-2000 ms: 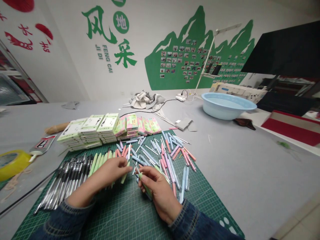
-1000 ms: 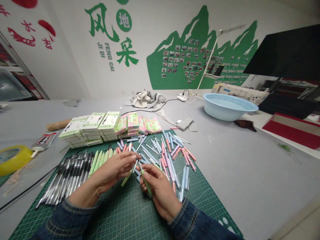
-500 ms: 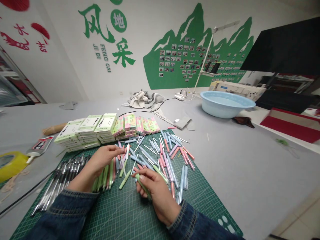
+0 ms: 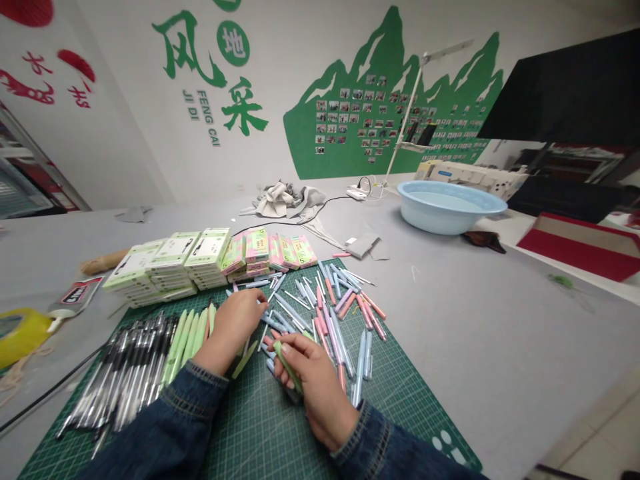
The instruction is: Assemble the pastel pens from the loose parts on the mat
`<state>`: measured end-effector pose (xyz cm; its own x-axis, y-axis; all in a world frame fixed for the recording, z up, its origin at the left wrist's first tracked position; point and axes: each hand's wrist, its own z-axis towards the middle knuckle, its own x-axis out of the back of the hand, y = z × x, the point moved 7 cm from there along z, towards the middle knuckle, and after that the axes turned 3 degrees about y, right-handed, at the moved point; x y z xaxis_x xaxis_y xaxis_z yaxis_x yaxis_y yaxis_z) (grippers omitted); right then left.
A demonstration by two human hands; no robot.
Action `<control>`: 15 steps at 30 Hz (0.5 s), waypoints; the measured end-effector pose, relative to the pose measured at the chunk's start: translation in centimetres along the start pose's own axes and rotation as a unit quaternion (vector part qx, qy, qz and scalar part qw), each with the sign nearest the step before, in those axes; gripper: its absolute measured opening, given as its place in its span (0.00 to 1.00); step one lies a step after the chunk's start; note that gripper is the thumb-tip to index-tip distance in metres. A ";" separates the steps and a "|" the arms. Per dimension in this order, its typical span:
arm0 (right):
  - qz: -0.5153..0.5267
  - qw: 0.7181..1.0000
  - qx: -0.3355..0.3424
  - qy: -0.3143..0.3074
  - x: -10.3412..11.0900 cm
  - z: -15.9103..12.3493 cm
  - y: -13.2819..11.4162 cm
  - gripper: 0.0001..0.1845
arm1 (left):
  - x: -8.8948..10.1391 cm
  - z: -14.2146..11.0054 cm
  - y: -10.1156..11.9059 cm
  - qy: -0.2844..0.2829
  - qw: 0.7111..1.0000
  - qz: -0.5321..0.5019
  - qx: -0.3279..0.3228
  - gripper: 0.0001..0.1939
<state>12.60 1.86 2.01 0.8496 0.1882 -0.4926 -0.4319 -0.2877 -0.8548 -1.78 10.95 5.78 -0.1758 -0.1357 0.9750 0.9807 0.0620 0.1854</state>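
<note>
My right hand (image 4: 315, 383) is closed round a light green pen (image 4: 287, 367), held at a slant above the mat. My left hand (image 4: 235, 330) reaches over the left part of the loose pile, back turned up and fingers bent together; whatever the fingertips pinch is too small to make out. Around both hands lie loose pen parts: blue barrels (image 4: 343, 343), pink ones (image 4: 330, 291), and thin white refills (image 4: 297, 300). Left of my left wrist is a row of green pens (image 4: 183, 340), partly covered by the sleeve. Beside them lie many clear pens with black grips (image 4: 125, 367).
Under everything is a green cutting mat (image 4: 400, 413). Behind the pens stand stacked white-green boxes (image 4: 170, 257) and pink-green boxes (image 4: 257, 243). Yellow tape (image 4: 27, 330) and a tube (image 4: 77, 297) lie left. A blue basin (image 4: 450, 213) stands back right, cloth (image 4: 283, 200) at the back.
My left hand has moved right and slightly forward over the pile, uncovering more of the green pen row. My right hand stays almost in place, still holding the green pen.
</note>
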 end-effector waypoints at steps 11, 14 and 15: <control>0.010 0.997 0.046 0.054 1.1 0.4 -1.0 0.11 | -2.2 3.7 5.0 0.016 0.986 0.071 -0.152 0.09; 0.012 0.997 0.054 0.052 1.3 0.6 -1.0 0.10 | -2.5 4.2 5.5 -0.003 0.972 0.092 -0.215 0.07; 0.011 0.997 0.057 0.053 1.4 0.7 -1.0 0.10 | -2.6 4.3 5.5 -0.006 0.968 0.098 -0.233 0.07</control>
<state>13.97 3.01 2.06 0.8636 0.0816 -0.4975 -0.4779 -0.1816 -0.8594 3.72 15.88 4.83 0.0196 -0.1545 0.9878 0.9271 -0.3672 -0.0759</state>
